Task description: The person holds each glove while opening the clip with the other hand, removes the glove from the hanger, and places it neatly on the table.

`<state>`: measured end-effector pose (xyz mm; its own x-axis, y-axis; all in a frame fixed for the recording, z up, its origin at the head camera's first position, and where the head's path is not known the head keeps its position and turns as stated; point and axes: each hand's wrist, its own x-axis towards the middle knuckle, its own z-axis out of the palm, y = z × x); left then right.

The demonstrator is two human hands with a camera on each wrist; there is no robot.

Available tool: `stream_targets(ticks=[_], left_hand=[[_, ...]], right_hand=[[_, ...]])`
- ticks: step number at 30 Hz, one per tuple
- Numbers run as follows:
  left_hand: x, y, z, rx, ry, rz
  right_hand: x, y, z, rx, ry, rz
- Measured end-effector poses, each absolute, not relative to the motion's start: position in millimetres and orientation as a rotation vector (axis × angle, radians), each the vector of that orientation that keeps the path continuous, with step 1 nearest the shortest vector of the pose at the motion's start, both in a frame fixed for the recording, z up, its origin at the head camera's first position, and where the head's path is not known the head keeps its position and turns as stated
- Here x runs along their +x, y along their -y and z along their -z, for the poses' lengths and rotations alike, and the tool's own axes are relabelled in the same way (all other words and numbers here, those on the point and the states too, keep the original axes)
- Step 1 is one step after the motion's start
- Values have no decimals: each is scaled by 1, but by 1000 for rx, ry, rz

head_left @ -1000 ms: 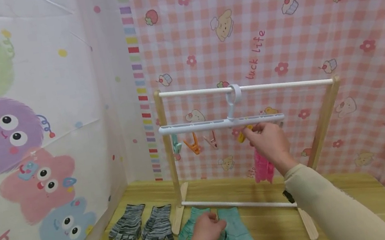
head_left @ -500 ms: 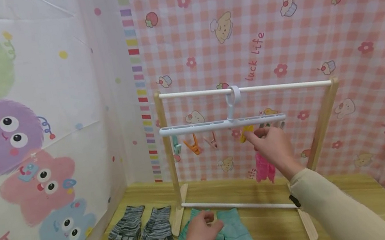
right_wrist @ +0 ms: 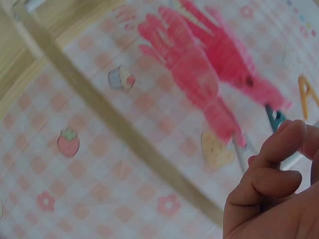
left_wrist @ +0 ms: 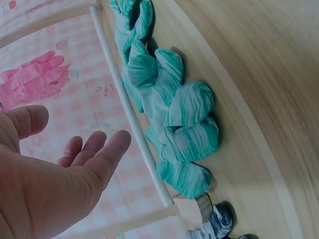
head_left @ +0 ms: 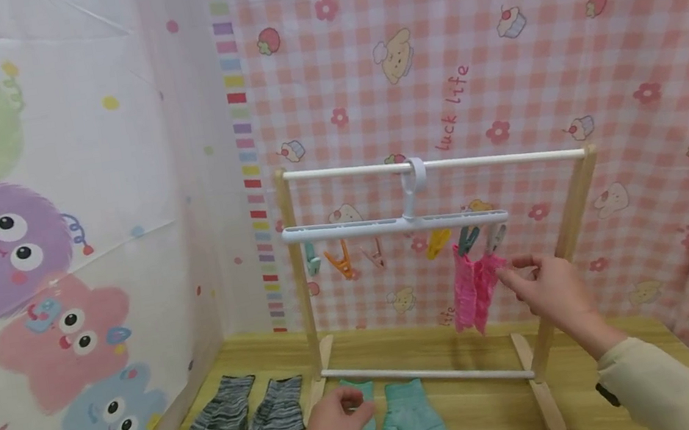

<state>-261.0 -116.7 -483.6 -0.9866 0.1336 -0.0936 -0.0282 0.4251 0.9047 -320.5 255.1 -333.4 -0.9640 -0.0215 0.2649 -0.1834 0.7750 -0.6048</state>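
In the head view, a pair of pink gloves (head_left: 466,293) hangs cuffs up from a dark teal clip (head_left: 469,239) and a grey clip (head_left: 496,237) under a white hanger (head_left: 347,230). My right hand (head_left: 552,288) is at the right-hand glove's edge, fingers bent; in the right wrist view nothing shows between them, and whether they touch the glove I cannot tell. A yellow clip (head_left: 438,242) hangs left of the gloves. My left hand (head_left: 336,424) hovers over the green gloves (head_left: 414,424) on the table, fingers relaxed, holding nothing; it partly hides one of them.
The hanger hooks over the top bar of a wooden rack (head_left: 562,242) with a white lower bar (head_left: 428,373). An orange clip (head_left: 341,264), a pinkish clip (head_left: 376,255) and a light green clip (head_left: 312,258) hang at its left. Grey striped gloves (head_left: 275,422) lie on the table's left.
My right hand has let go of the yellow clip and moved right and down to the pink gloves, baring the teal and grey clips. My left hand has shifted slightly left.
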Motion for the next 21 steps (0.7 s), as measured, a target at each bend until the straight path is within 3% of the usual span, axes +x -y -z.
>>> stream_targets(ticks=[7,15,21], left_hand=[[-264,113,481,79,-2550,-1579],[-271,88,472,203,-2625,-1638],[-278,57,459,310,-2708,-1650]], right_hand=[[-331,-271,311,252,2753,-859],[-344,-260,281,320,2766,-752],[-349,-239,282,299,2856,-726]])
